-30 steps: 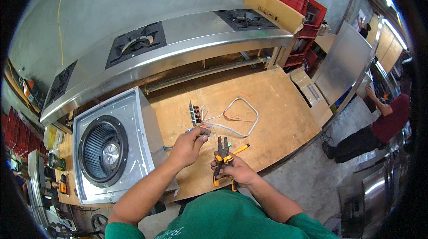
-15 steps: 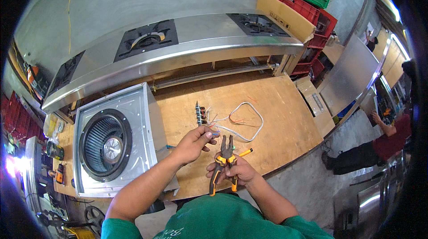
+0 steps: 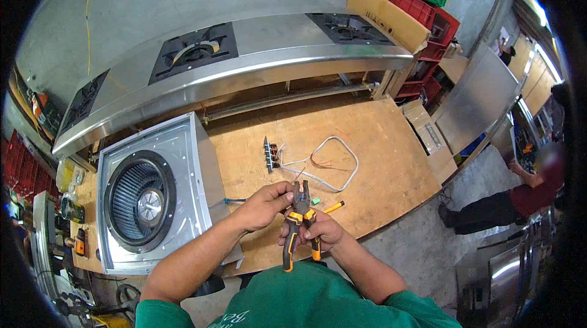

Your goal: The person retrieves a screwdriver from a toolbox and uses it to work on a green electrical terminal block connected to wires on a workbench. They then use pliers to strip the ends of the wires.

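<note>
My right hand [image 3: 326, 232] is wrapped round pliers [image 3: 302, 205] with black-and-yellow handles, jaws pointing away from me. Beside the jaws, my left hand [image 3: 269, 202] pinches thin wire, its end mostly hidden by the fingers. A dark blue wire [image 3: 235, 201] runs from the metal blower housing [image 3: 205, 181] towards that hand. Beyond the hands, a small dark terminal block [image 3: 269, 155] lies on the wooden table, joined to a looped white cable [image 3: 356, 166] with reddish wire ends. A yellow pen-like tool [image 3: 334, 207] and a small green piece [image 3: 315, 201] lie near the pliers.
A long stainless steel burner range [image 3: 263, 52] spans the table's far side. The blower's round black fan [image 3: 147, 199] faces up at left. A cardboard box [image 3: 426, 135] stands by the right edge of the wooden table [image 3: 391, 163]. Another person [image 3: 520, 205] stands at far right.
The pliers have tilted and come closer to my left hand, so their jaws now meet its fingertips. My left hand has turned slightly and drawn away from the terminal block.
</note>
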A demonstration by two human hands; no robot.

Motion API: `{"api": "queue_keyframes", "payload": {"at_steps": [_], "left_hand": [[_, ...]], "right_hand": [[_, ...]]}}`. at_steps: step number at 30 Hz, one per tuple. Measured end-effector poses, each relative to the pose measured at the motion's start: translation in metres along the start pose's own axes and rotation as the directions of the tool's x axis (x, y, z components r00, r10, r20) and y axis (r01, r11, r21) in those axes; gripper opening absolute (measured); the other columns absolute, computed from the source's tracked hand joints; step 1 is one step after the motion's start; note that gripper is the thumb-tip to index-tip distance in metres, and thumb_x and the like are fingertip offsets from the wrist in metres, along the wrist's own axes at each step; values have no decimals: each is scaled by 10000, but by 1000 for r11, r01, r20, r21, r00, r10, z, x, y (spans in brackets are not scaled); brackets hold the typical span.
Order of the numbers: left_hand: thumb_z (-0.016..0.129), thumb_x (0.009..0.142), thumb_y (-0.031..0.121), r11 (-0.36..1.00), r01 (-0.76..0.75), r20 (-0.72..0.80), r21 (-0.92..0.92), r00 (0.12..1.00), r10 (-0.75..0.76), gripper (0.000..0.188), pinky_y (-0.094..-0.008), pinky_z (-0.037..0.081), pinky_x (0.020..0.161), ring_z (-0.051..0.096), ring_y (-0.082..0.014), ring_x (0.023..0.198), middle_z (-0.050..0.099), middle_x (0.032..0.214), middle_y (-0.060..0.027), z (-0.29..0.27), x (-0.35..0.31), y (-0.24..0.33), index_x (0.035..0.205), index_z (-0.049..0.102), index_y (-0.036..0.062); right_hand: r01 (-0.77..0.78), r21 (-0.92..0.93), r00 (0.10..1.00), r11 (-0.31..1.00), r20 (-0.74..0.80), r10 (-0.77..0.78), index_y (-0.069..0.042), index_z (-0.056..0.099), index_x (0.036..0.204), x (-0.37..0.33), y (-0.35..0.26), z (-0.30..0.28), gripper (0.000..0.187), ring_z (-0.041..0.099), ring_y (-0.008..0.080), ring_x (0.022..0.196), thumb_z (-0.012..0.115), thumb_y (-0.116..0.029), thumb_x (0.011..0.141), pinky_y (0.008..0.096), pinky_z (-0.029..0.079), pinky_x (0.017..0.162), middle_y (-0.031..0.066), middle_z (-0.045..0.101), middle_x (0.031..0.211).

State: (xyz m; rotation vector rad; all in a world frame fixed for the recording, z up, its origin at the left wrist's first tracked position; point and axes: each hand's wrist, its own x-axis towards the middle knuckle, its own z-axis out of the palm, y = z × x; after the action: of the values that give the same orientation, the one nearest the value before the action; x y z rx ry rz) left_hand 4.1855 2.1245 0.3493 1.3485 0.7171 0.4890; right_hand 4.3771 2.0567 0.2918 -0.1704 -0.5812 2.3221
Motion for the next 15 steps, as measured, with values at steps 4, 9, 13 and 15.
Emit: {"api": "queue_keyframes", "payload": {"at_steps": [4, 9, 13, 15], "left_hand": [[479, 1022, 180, 999, -10, -17, -41, 1000, 9, 204, -271, 448, 879, 539, -105, 936, 619, 980, -9, 2, -1, -1, 1097, 593, 29], [482, 1021, 177, 998, -28, -25, -55, 999, 27, 200, -274, 440, 894, 534, -104, 942, 617, 983, -4, 2, 1, -5, 1099, 593, 30], [485, 1020, 176, 998, -29, -14, -59, 999, 29, 202, -278, 436, 903, 532, -102, 949, 619, 989, -2, 0, 1, -6, 1107, 592, 29], [483, 1021, 177, 998, -10, -8, -62, 1000, 9, 208, -285, 440, 902, 531, -101, 945, 619, 983, 2, 0, 1, -7, 1113, 589, 23]], "right_hand": [[13, -29, 999, 999, -42, -14, -41, 466, 1271, 2, 2, 6, 595, 625, 378, 1050, 640, -8, 703, 488, 513, 906, 196, 607, 1101], [38, -46, 998, 998, -41, -40, -41, 493, 1234, 4, 5, 2, 580, 632, 336, 953, 654, -26, 677, 454, 500, 870, 165, 616, 1001], [49, -45, 997, 998, -51, -51, -39, 503, 1223, 5, 5, 8, 573, 618, 318, 920, 657, -36, 671, 442, 480, 862, 156, 613, 973], [57, -25, 998, 998, -30, -58, -40, 505, 1223, 6, 7, 8, 565, 612, 312, 913, 659, -45, 679, 442, 474, 855, 155, 613, 965]]}}
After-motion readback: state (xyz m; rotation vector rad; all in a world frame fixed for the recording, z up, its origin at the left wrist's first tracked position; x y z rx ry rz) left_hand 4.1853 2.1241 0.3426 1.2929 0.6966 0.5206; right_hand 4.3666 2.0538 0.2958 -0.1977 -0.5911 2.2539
